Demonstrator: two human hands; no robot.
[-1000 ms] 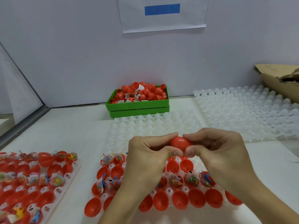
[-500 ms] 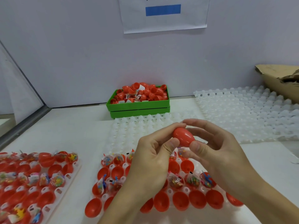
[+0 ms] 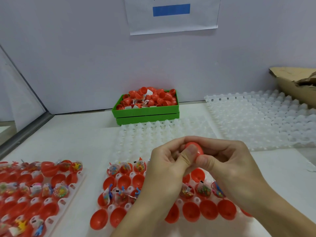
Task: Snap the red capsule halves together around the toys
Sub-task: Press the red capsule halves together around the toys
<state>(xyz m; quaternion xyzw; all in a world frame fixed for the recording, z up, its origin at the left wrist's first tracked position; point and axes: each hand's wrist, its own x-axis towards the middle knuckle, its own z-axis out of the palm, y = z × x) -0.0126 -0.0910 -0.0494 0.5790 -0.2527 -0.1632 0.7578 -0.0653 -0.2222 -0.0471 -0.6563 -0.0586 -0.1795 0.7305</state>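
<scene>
Both hands hold one red capsule (image 3: 199,148) above the near tray. My left hand (image 3: 168,161) grips it with curled fingers, its thumb pressed across the front. My right hand (image 3: 227,159) wraps it from the right, thumb under it. Most of the capsule is hidden by fingers. Below them a white tray (image 3: 127,205) carries red capsule halves (image 3: 191,211), some empty, some with bagged toys (image 3: 203,189).
A second tray of red halves and bagged toys (image 3: 34,190) lies at the left. A green bin (image 3: 145,113) heaped with red halves stands at the back wall. Empty white trays (image 3: 256,120) spread to the right, with a torn cardboard box (image 3: 297,82) behind.
Half a second ago the capsule was pinched openly at the fingertips and raised. Both hands have now closed tightly round it again and dropped slightly.
</scene>
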